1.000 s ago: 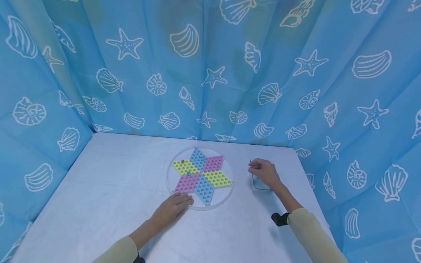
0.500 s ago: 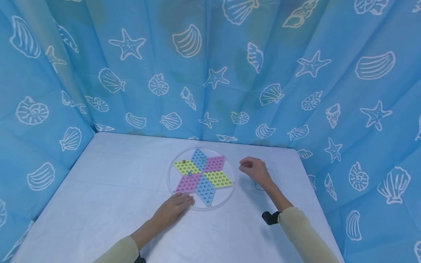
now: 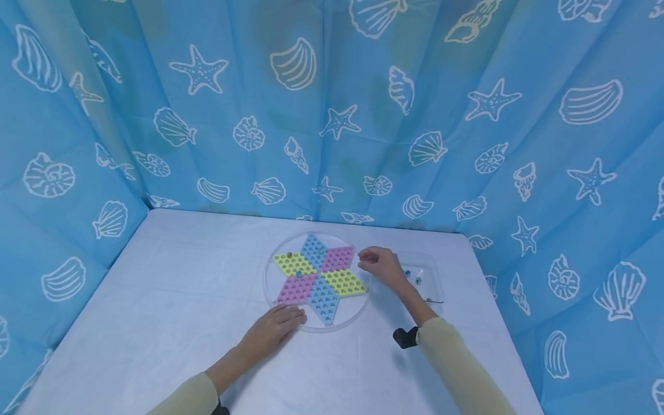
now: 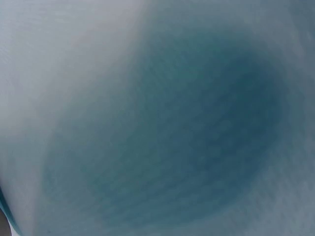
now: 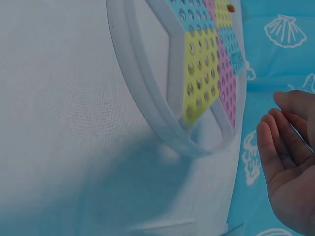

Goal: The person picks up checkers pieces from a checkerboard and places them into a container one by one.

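On the white table lies a round Chinese checkers board point(image 3: 360, 311), its star divided into pink, yellow and blue fields. An orange-brown marble point(image 3: 289, 255), a blue one point(image 3: 298, 274) and a greenish one point(image 3: 321, 251) sit in its holes. My left hand point(image 3: 270, 329) rests flat with fingertips at the board's near rim. Near the right rim hovers my right hand point(image 3: 383, 265), thumb and fingertips drawn close together; I cannot tell whether a marble is between them. In the right wrist view this right hand point(image 5: 290, 152) shows curled fingers. The left wrist view is a blur.
A clear plastic tray point(image 3: 434, 276) holding a few marbles point(image 3: 418, 280) stands right of the board, partly behind my right hand. A blue seashell-print curtain point(image 3: 332, 115) hangs along the back and sides of the table point(image 3: 171, 276).
My right hand has moved left from over the clear tray to the board's right edge, uncovering the marbles in the tray. My left hand has stayed at the near rim.
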Available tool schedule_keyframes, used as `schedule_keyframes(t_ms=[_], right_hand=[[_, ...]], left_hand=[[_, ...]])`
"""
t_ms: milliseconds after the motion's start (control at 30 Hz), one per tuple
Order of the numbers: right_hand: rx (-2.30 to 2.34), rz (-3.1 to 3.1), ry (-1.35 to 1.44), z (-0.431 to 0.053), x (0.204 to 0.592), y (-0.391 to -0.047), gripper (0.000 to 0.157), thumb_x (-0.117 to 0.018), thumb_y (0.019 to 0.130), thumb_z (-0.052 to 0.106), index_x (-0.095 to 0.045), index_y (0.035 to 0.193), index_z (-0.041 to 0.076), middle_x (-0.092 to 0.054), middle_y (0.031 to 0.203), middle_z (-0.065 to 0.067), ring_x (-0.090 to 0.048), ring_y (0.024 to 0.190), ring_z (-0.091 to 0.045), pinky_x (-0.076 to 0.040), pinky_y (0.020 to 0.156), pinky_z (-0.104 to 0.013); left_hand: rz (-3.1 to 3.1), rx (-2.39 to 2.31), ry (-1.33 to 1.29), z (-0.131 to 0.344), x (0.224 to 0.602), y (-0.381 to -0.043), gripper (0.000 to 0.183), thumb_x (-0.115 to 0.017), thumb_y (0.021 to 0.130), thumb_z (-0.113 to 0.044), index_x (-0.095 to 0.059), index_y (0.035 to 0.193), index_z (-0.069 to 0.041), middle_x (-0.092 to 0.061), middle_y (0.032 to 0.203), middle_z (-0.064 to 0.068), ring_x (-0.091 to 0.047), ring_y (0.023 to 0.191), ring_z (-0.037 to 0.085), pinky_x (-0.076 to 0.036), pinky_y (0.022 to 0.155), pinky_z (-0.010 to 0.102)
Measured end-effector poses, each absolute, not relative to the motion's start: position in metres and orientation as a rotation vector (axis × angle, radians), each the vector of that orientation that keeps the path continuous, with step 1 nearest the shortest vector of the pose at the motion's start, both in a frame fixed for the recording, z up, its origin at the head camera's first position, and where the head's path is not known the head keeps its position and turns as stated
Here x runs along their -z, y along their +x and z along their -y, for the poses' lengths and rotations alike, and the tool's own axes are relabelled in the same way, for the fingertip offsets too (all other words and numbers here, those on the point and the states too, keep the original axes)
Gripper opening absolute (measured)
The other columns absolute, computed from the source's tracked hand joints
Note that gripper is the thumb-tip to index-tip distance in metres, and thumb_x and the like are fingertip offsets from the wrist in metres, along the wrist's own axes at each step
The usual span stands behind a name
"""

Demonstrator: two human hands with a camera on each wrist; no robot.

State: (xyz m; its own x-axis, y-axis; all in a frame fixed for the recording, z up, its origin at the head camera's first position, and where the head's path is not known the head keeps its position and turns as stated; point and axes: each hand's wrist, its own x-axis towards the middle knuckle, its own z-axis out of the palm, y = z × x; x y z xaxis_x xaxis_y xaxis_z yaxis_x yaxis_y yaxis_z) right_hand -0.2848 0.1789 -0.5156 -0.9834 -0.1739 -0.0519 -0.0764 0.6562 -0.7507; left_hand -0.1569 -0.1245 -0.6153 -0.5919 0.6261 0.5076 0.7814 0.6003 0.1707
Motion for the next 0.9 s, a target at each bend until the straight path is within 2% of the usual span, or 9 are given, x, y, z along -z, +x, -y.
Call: schedule_keyframes(t_ms=[300, 600, 900], right_hand=[[1.293, -2.713, -0.344, -0.153, 0.523, -0.293, 0.027, -0.07, 0.091, 0.003, -0.068, 0.118, -0.001, -0.072, 0.108, -0.011, -0.067, 0.102, -0.027, -0.057, 0.091, -0.039], [1.268, -2.699, -0.351, -0.125, 0.523, -0.303, 0.026, -0.07, 0.092, 0.007, -0.07, 0.118, 0.003, -0.071, 0.109, -0.008, -0.066, 0.105, -0.025, -0.056, 0.094, -0.039], [1.283, -2.715, -0.261, -0.105, 0.542, -0.312, 0.023, -0.07, 0.093, 0.012, -0.071, 0.115, 0.006, -0.071, 0.107, -0.007, -0.066, 0.104, -0.025, -0.055, 0.093, -0.039]], left_hand=[[2.416, 0.527, -1.129, 0.124, 0.618, -0.158, 0.031, -0.069, 0.088, -0.008, -0.069, 0.119, -0.007, -0.068, 0.124, 0.008, -0.062, 0.117, 0.024, -0.046, 0.107, 0.046], [2.398, 0.532, -1.129, 0.125, 0.617, -0.158, 0.031, -0.07, 0.087, -0.008, -0.069, 0.118, -0.007, -0.068, 0.123, 0.009, -0.063, 0.116, 0.025, -0.047, 0.106, 0.047], [2.378, 0.546, -1.129, 0.124, 0.62, -0.158, 0.032, -0.072, 0.086, -0.008, -0.07, 0.118, -0.007, -0.068, 0.123, 0.009, -0.063, 0.115, 0.026, -0.047, 0.105, 0.048]])
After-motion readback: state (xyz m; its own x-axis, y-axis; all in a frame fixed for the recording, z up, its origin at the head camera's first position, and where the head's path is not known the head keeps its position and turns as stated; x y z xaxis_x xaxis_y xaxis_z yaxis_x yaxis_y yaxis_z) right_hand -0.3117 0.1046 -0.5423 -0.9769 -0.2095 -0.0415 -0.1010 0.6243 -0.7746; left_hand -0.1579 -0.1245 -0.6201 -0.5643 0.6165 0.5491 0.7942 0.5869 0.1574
